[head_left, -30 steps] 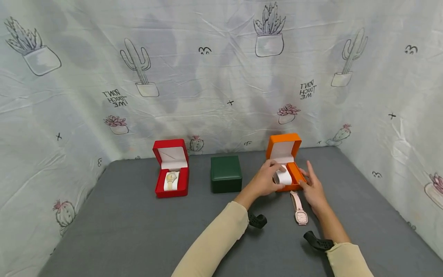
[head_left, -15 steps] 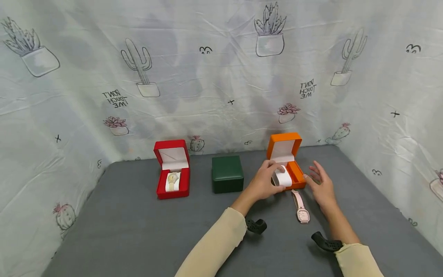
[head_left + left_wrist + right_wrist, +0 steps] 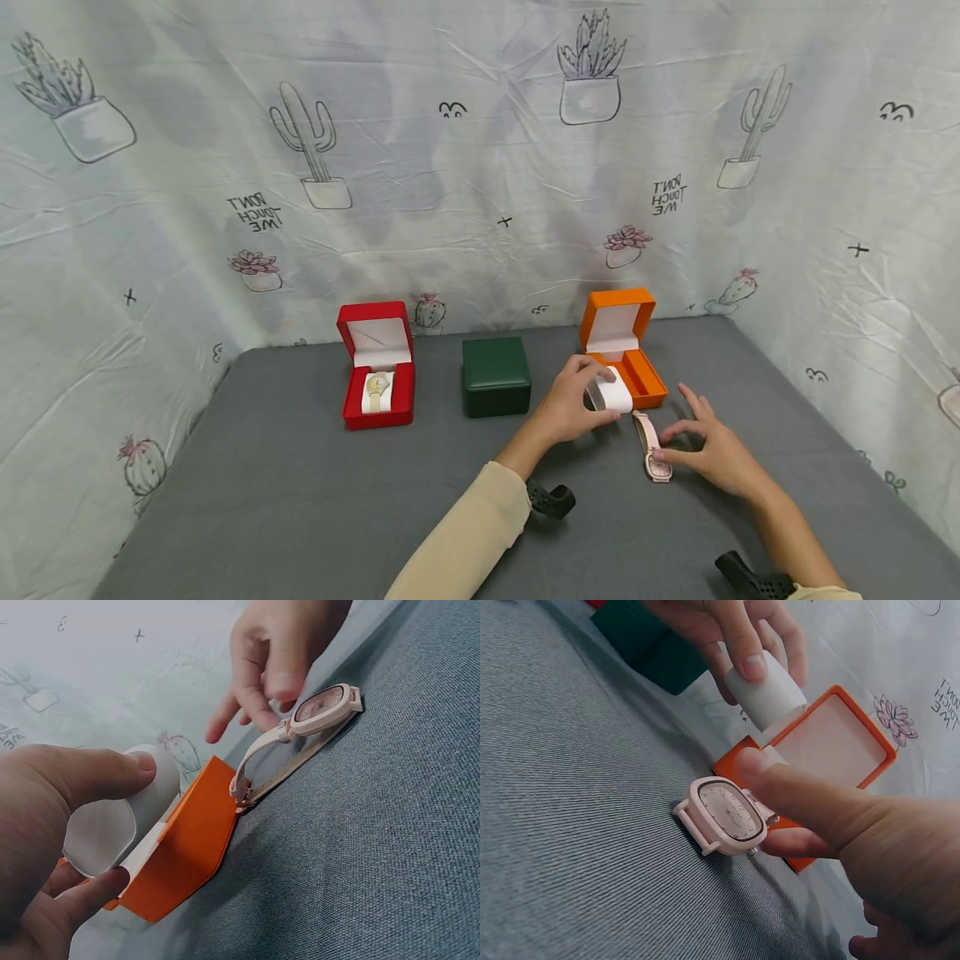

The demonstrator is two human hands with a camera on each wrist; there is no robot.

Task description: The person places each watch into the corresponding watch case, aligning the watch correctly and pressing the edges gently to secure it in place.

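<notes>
My left hand holds a white watch cushion, thumb on one side and fingers on the other, over the front left of the open orange watch box. The slot beside the box's divider shows bare. In front of the box, a pink watch with a rounded square dial lies on the cloth, its strap pointing toward the box. My right hand reaches in from the right. Its thumb and index finger are spread on either side of the watch strap, with fingertips right at it and a gap between them.
An open red box with a gold-toned watch on its cushion stands at the left. A closed green box sits between the red and orange boxes. Grey cloth covers the table, and a printed curtain hangs behind.
My left hand has lifted the white cushion out of the orange box toward me. My right hand has left the box's right side and come down to the pink watch.
</notes>
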